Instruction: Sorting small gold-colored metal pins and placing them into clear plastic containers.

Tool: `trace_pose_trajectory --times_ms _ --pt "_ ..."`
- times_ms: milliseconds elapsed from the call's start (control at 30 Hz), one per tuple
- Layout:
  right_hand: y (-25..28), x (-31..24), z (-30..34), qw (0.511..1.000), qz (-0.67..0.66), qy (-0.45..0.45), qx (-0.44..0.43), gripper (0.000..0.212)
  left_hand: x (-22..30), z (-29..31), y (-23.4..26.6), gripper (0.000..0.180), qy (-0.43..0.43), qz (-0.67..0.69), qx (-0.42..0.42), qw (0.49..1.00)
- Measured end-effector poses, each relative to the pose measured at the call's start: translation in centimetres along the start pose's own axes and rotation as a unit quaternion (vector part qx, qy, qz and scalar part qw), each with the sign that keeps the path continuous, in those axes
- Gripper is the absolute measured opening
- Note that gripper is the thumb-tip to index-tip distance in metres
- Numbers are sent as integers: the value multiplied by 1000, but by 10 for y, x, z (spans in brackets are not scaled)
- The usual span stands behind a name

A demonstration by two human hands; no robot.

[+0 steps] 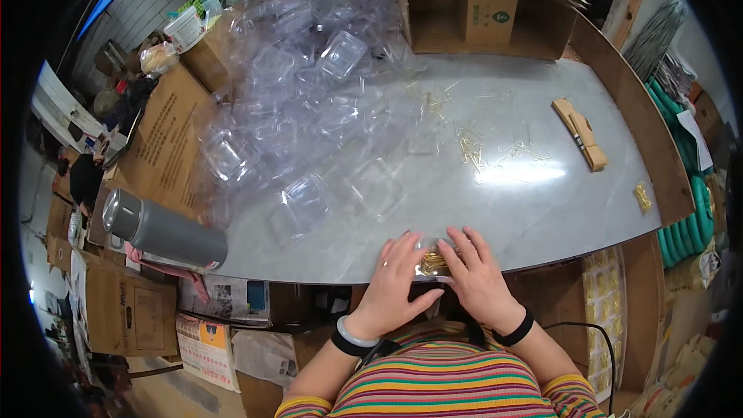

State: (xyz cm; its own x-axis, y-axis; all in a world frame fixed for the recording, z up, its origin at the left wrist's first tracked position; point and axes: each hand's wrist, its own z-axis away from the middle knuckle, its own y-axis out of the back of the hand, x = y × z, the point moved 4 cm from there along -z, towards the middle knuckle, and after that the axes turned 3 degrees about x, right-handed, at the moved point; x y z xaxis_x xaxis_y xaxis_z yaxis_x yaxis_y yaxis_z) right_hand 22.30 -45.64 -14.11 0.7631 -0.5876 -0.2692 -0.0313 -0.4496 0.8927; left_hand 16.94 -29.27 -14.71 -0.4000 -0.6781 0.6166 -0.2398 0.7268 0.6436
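A small clear plastic box (434, 262) with gold wire hooks inside lies at the table's near edge, between my hands. My left hand (393, 285) is on its left side, fingers over the top edge and thumb toward me. From the right, my right hand (481, 285) presses its fingertips on the box's lid and side. The fingers partly cover the box, so whether the lid is fully closed cannot be made out. Beyond it, loose gold hooks (470, 149) lie scattered on the grey tabletop (449, 201). A large heap of clear plastic boxes (306, 93) spreads across the left half.
A grey flask (174, 234) lies tilted at the near left. Cardboard (166, 135) walls the left side. An open carton (534, 35) stands at the back. On the right are a folded tan strip (580, 136) and a small gold bundle (641, 197).
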Motion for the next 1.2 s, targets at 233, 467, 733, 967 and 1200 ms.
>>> trace_pose_trajectory --times_ms 233,467,733,967,1200 --pt "-4 -1 -8 999 9 18 -47 67 -1 -9 5 96 -48 -38 1 998" --pt "43 110 -48 995 -77 -3 -67 60 -3 -17 -7 87 -48 -75 -76 993" --pt "32 221 -76 957 250 -58 -134 54 -27 -20 4 65 26 -224 -27 974" --pt "13 108 -52 960 239 99 -104 49 6 -21 5 41 -151 -63 -7 987" --pt "13 146 -144 990 119 65 -44 35 1 -32 -42 41 -134 -58 -54 988"
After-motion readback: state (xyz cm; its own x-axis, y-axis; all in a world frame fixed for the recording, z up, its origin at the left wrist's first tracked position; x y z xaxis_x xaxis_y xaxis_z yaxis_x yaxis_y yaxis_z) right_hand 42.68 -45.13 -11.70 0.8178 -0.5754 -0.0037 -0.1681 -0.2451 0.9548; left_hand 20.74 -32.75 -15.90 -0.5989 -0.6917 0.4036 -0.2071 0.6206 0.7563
